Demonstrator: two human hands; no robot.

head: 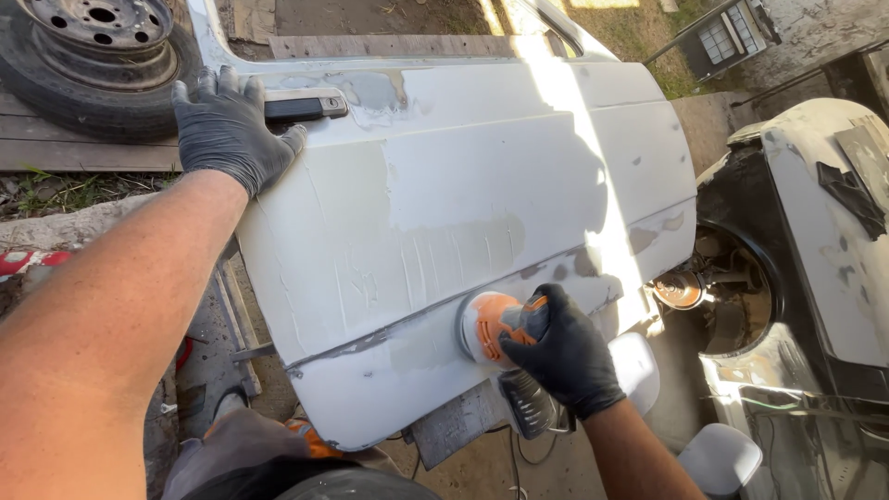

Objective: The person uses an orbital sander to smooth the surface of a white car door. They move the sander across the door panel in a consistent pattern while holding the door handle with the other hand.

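Observation:
A white car door (482, 176) lies flat in front of me, patched with grey filler. My left hand (227, 130), in a black glove, presses flat on the door's upper left corner, right beside the black door handle (301, 108). My right hand (560, 356), also gloved in black, grips an orange and white round sander (491, 326). The sander's pad rests against the lower part of the door, just below the long crease line.
A wheel with a tyre (93, 56) lies on wooden boards at top left. At the right stands a car body (815, 250) with an open wheel arch and a bare brake hub (681, 290). White stools (718, 456) stand below the door.

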